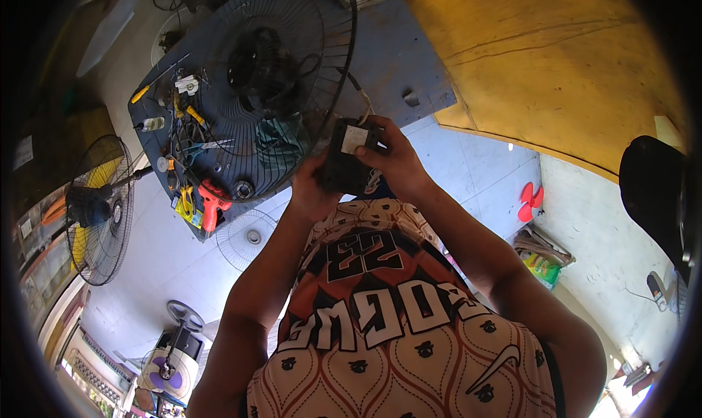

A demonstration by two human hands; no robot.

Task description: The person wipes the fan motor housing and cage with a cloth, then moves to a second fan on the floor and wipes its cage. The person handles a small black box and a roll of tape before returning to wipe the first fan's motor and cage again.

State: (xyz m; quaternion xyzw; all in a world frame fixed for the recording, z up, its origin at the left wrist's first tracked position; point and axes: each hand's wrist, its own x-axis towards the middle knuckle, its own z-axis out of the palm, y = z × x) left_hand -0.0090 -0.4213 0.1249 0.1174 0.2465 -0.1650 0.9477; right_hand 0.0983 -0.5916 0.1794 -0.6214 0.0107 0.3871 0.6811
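Between my two hands, just in front of my body, is a black boxy housing (344, 168) with a pale label on its upper face. My left hand (314, 189) grips its left side, most of the fingers hidden beneath it. On the other side my right hand (398, 158) is closed round the upper right edge, its thumb resting by the label. A wire (363, 100) runs from the housing's far end up toward a large black fan guard (322, 136). Inside that guard sits a dark fan motor (259, 67), lying over the table.
The blue-grey table (398, 59) carries a red power tool (213, 202), scissors (212, 145), a yellow-handled screwdriver (140, 94) and loose small parts. A standing fan (95, 206) is at the left. A yellow panel (541, 59) borders the right; a red fan blade (530, 201) lies beyond.
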